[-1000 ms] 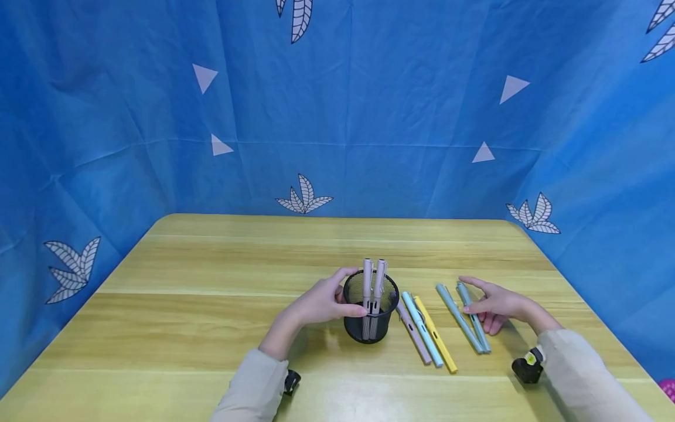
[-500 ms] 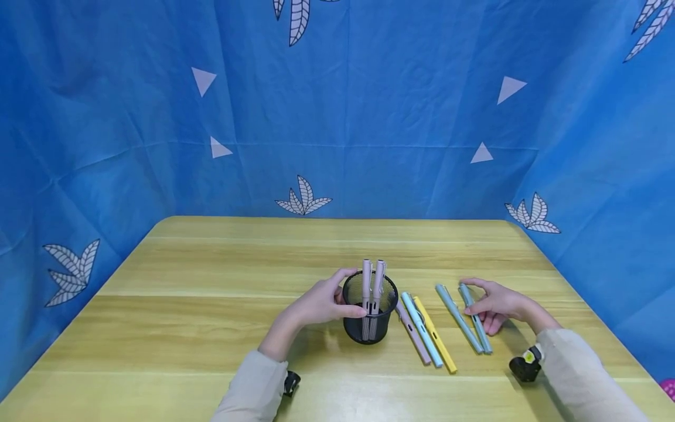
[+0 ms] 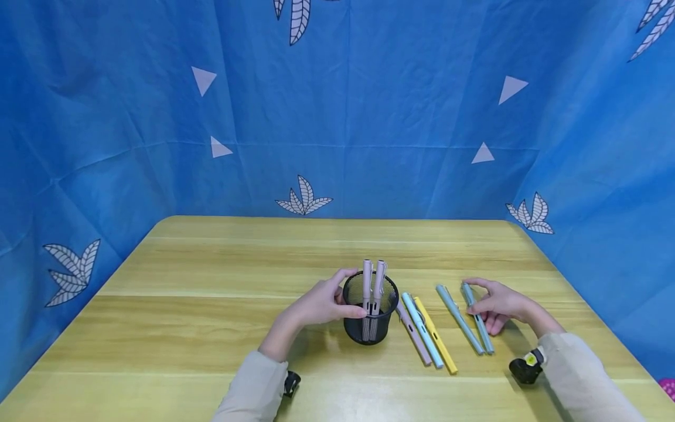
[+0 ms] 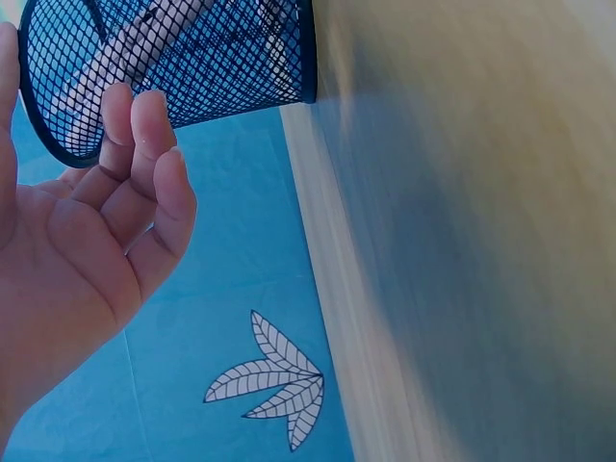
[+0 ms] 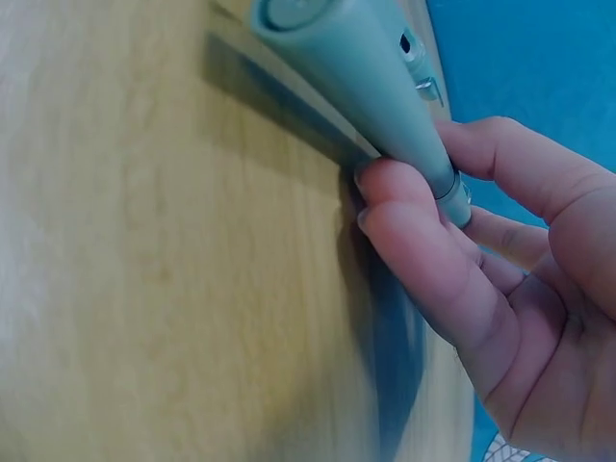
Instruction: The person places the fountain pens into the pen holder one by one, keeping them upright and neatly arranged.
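Observation:
My left hand [image 3: 318, 302] grips a black mesh pen cup [image 3: 350, 329] at its rim, thumb on the near side and index finger on the far side. Two pale lilac pens [image 3: 367, 278] stand upright in the cup. In the left wrist view, the other fingers [image 4: 173, 192] are bent beside the mesh. My right hand [image 3: 503, 305] pinches a teal pen [image 3: 482, 331] between thumb and fingers. The right wrist view shows this pen [image 5: 371, 91] close up, its shadow on the table. Just left of it lies a second teal pen [image 3: 459, 319].
Between the cup and the teal pens, a lilac pen [image 3: 414, 337], a light blue pen [image 3: 423, 331] and a yellow pen [image 3: 436, 337] lie side by side. The wooden table [image 3: 211, 281] is backed by a blue curtain [image 3: 343, 117] with leaf prints.
The right hand has shifted slightly to the right with the teal pen, widening the gap to the other teal pen at the top. The left hand and cup stay in place.

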The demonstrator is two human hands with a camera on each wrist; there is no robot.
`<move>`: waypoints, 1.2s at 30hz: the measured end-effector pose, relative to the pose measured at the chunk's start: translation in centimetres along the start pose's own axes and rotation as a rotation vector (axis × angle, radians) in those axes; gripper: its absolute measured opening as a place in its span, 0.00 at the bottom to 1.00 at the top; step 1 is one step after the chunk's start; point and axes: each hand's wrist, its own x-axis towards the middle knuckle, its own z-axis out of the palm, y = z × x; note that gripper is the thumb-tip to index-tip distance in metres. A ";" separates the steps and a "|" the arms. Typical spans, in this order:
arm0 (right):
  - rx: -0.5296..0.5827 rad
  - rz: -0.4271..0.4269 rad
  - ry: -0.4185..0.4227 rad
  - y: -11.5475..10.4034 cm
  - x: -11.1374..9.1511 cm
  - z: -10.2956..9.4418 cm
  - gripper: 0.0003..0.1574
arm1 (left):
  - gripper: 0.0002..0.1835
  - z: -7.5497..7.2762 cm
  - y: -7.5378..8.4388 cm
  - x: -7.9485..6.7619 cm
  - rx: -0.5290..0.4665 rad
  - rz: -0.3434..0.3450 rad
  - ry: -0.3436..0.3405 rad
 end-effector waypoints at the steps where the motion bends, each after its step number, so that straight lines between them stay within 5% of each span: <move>1: 0.001 -0.005 0.001 0.0 0.0 0.0 0.52 | 0.44 0.0 0.0 0.0 -0.001 -0.001 0.001; 24: -0.007 -0.138 0.062 -1.9 0.2 1.1 0.51 | 0.44 0.1 -0.1 0.0 -0.008 -0.002 0.006; 36: 0.107 -0.192 0.043 -3.1 0.3 1.6 0.51 | 0.44 0.1 -0.1 0.0 0.002 -0.006 0.001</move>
